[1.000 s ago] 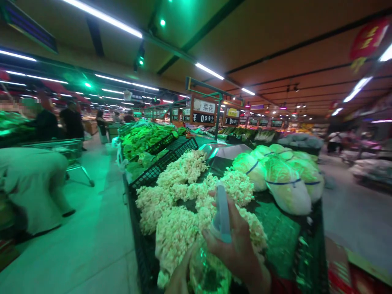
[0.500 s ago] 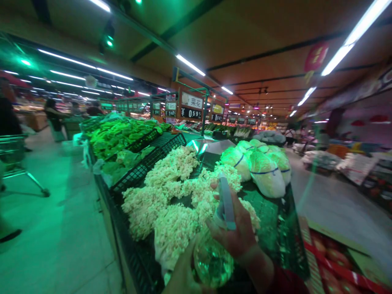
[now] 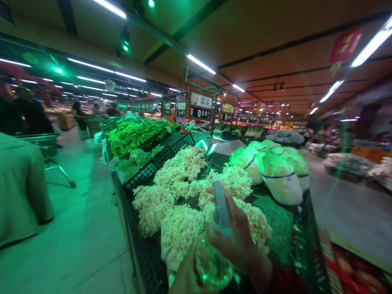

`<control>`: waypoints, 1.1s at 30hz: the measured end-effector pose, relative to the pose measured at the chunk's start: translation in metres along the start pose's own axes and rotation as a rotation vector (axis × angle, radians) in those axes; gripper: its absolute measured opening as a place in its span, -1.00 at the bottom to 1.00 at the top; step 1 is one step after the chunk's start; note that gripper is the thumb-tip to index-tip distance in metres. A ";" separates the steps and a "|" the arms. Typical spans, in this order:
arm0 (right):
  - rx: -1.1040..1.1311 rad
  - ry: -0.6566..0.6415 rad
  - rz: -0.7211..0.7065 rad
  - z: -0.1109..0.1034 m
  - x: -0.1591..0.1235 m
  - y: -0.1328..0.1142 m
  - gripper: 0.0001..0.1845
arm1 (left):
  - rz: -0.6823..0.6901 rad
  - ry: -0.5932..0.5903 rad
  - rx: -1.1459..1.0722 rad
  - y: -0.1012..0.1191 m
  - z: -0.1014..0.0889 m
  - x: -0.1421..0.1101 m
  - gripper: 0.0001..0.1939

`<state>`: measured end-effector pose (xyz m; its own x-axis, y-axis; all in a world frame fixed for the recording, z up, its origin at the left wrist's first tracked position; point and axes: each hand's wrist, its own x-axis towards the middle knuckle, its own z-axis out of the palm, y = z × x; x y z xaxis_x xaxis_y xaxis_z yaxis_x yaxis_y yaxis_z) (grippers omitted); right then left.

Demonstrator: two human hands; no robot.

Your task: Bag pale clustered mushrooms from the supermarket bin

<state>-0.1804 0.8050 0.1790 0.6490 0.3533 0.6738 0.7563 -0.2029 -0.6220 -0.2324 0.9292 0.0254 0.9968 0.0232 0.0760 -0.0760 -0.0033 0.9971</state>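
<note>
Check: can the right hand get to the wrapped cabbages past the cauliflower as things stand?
Probably not freely: the right hand is closed on the spray bottle, and the cabbages lie well beyond it, across the cauliflower.

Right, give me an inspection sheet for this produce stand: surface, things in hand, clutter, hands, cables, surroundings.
Surface: black mesh display stand lined with dark matting, heaped with produce.
Things in hand: clear spray bottle with a pale blue trigger head, pointed over the cauliflower.
Clutter: banded napa cabbages behind the cauliflower; leafy greens further along the stand.
Hands: right hand wrapped around the bottle's neck and trigger; left hand touching the bottle's lower body at the frame edge.
Cables: nothing seen.
Surroundings: hanging price sign; shopping cart and a person's light garment in the aisle; other shoppers blurred beyond.
</note>
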 end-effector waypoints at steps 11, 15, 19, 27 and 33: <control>-0.001 0.060 -0.041 -0.027 0.019 0.004 -0.19 | 0.104 -0.051 -0.039 0.026 0.016 0.016 0.22; -0.026 0.058 -0.069 -0.028 0.016 0.012 -0.21 | 0.110 -0.040 -0.005 0.023 0.020 0.018 0.17; -0.026 0.052 -0.079 -0.026 0.014 0.016 -0.21 | 0.074 0.017 0.074 0.013 0.020 0.016 0.21; -0.005 -0.038 -0.133 -0.018 0.023 0.015 -0.37 | 0.111 0.007 -0.094 0.031 0.025 0.016 0.21; -0.019 -0.007 -0.093 -0.023 0.014 0.020 -0.25 | 0.105 0.022 -0.048 0.028 0.025 0.015 0.24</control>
<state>-0.1539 0.7852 0.1847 0.5749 0.3779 0.7257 0.8150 -0.1857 -0.5489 -0.2191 0.9047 0.0548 0.9826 0.0467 0.1799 -0.1818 0.0410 0.9825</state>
